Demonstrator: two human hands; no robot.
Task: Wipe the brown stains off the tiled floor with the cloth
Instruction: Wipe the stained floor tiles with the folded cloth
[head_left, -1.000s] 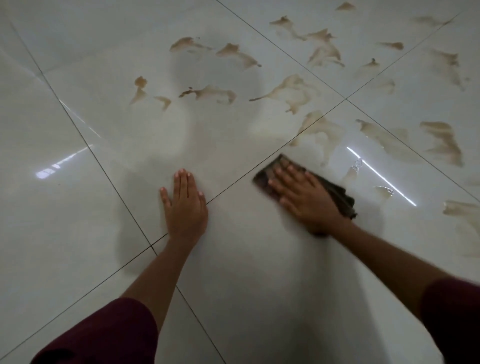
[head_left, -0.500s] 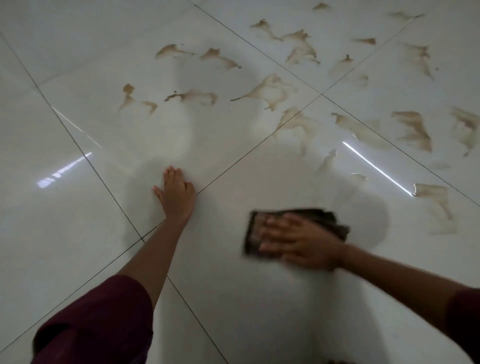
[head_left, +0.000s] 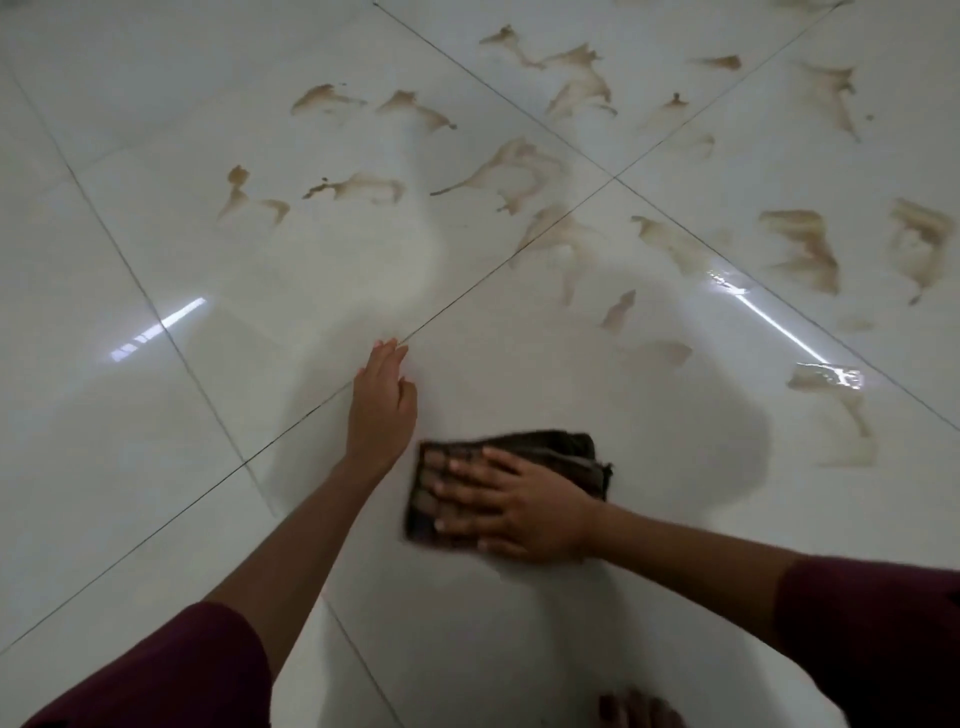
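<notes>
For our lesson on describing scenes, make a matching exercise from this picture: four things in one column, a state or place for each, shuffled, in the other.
Column one:
1. left hand
2. right hand
3. cloth
4. brown stains

Column two:
A. dark, under a flat hand
B. scattered on the far tiles
C. pressing on the cloth
D. resting on bare tile

Pairs: 1-D, 2-C, 3-A, 4-B
</notes>
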